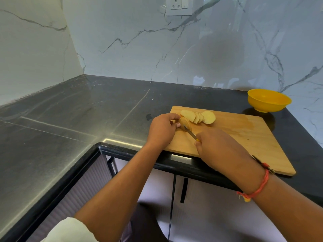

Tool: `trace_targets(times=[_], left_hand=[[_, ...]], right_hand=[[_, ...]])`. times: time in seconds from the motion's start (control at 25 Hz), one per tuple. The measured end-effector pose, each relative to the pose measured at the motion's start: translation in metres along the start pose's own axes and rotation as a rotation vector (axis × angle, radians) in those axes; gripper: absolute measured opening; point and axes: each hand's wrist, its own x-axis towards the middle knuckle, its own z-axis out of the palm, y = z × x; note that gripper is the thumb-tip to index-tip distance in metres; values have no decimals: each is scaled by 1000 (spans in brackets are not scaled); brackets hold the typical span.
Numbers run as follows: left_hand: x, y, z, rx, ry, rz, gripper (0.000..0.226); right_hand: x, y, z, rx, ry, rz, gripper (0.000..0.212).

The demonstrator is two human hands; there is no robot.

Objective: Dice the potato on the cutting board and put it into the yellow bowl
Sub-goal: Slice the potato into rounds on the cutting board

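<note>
Where the black counter edge (132,151) turns its inner corner nearest the person, both forearms reach out over it, a pale sleeve (70,229) on the left arm and an orange thread band (258,187) on the right wrist. The right hand (218,147) is closed in a fist around a yellow-handled knife (190,132), whose blade angles up and left into the uncut end of the potato (185,124). The left hand (162,130) sits at the board's left edge, fingers curled together and pressing that potato piece from its left side. The wooden cutting board (244,133) lies skewed, its near edge running just past the counter lip; its right half is bare apart from a damp patch. Beyond the blade, the potato slices (198,117) lie fanned and overlapping near the board's far left corner. Past the far right corner, off the board and close to the wall, stands the yellow bowl (269,100); nothing shows inside it from here. To the left the dark counter (70,110) stretches open to the marble wall (139,41), with a socket plate (179,6) high up
</note>
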Motion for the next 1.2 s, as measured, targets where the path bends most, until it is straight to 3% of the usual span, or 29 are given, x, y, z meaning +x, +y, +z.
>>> trace_targets(times=[0.28,0.48,0.76,1.0,1.2], left_hand=[[0,1,-2,1,-27,3,33],[3,-3,-3,-30,-64,14,30],[11,-5,-12,52,-110,51,24],[15,-2,-24,114,-182,110,19],[8,9,-38,218,-356,161,18]], right_hand=[[-16,17,-4,-44,-50,-47,18],[-34,29,-12,-97,118,-108,23],[-46,42,-14,142,328,-120,30],[-28,41,0,314,325,-68,29],[-23,42,4,396,285,-51,28]])
